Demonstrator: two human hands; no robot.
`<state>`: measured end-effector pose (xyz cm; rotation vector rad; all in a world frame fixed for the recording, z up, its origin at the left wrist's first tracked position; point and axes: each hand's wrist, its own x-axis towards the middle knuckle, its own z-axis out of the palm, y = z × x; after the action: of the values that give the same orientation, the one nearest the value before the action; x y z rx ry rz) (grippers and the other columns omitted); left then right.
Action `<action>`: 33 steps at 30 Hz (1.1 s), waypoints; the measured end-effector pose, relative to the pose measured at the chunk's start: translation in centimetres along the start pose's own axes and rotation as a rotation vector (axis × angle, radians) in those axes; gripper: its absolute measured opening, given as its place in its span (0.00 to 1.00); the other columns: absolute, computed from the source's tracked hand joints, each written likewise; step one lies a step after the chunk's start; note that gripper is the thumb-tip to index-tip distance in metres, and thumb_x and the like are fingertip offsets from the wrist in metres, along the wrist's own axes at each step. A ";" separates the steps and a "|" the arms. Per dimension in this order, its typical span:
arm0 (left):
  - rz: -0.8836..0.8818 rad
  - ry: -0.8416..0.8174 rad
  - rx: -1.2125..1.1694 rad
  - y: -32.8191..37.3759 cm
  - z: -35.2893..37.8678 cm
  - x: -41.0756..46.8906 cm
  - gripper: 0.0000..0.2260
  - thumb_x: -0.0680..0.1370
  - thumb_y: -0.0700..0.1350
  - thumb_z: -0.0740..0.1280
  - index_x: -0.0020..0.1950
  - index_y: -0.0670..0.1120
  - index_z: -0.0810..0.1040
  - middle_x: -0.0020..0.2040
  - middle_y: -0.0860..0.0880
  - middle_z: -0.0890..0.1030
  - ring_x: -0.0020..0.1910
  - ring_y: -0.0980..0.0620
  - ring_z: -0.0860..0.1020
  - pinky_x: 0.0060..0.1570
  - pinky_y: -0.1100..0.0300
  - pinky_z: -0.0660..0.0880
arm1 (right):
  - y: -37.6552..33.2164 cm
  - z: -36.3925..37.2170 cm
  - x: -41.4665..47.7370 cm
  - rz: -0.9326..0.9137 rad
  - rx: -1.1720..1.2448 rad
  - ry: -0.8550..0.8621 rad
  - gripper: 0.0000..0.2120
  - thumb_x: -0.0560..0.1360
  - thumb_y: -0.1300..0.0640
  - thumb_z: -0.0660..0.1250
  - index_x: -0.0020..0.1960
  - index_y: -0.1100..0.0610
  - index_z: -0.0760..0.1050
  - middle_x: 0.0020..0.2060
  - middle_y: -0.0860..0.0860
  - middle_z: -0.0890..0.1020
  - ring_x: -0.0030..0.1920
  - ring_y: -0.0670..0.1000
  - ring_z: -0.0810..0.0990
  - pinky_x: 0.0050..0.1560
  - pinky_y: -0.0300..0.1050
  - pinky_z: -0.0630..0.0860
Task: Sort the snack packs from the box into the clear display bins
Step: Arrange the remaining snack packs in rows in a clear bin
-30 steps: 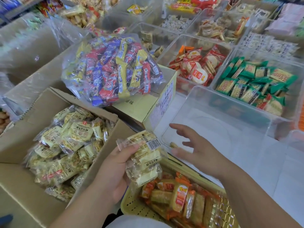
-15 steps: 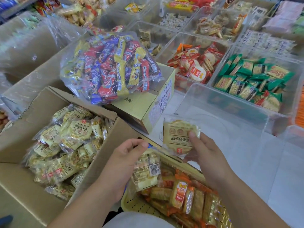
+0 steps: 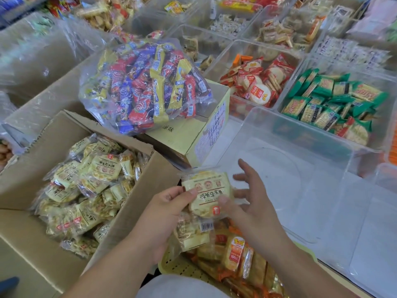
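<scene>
An open cardboard box (image 3: pixel 120 145) at the left holds several pale yellow snack packs (image 3: pixel 101 171). My left hand (image 3: pixel 163 214) grips a small stack of these packs (image 3: pixel 193 233) and its thumb presses the left edge of one more pack (image 3: pixel 207 193) lying on top. My right hand (image 3: pixel 253 203) holds that top pack from the right, thumb on its face and fingers spread behind it. Just beyond my hands stands a large clear display bin (image 3: pixel 290 125) with nothing visible inside.
A clear bag of red, blue and yellow bars (image 3: pixel 146 87) lies on a yellow carton (image 3: pixel 189 136). Below my hands, a yellow basket (image 3: pixel 178 267) holds orange packs (image 3: pixel 234 254). Bins behind hold red packs (image 3: pixel 257 84) and green packs (image 3: pixel 328 106).
My right hand went from open over the clear bin to holding one pack, then brought it down to the stack. My left thumb now rests on that pack too.
</scene>
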<state>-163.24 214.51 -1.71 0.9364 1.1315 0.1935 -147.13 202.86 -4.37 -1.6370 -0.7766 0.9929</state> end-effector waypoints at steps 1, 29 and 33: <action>-0.010 0.027 -0.043 0.0 -0.1 0.0 0.15 0.72 0.52 0.77 0.54 0.46 0.87 0.55 0.38 0.86 0.53 0.37 0.86 0.51 0.41 0.83 | 0.2 -0.2 -0.2 -0.127 -0.125 -0.041 0.38 0.70 0.35 0.72 0.74 0.28 0.57 0.71 0.32 0.62 0.66 0.36 0.72 0.55 0.35 0.79; 0.011 0.179 -0.185 -0.2 -0.9 -0.1 0.17 0.66 0.58 0.74 0.47 0.48 0.87 0.47 0.41 0.86 0.43 0.43 0.85 0.42 0.50 0.80 | 11.1 -4.2 12.2 0.366 -0.775 -0.356 0.24 0.86 0.45 0.54 0.79 0.51 0.62 0.75 0.54 0.70 0.73 0.57 0.69 0.69 0.47 0.65; 0.049 0.190 -0.255 -0.1 -1.3 -0.1 0.13 0.67 0.51 0.73 0.48 0.47 0.87 0.49 0.41 0.86 0.44 0.43 0.85 0.42 0.50 0.81 | 11.2 -4.5 11.9 0.405 -0.718 -0.457 0.26 0.85 0.41 0.51 0.82 0.46 0.55 0.80 0.51 0.61 0.78 0.54 0.61 0.74 0.47 0.57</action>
<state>-164.40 215.07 -1.88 0.7295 1.2254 0.4635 -137.62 208.17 -17.29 -2.2738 -1.2353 1.5221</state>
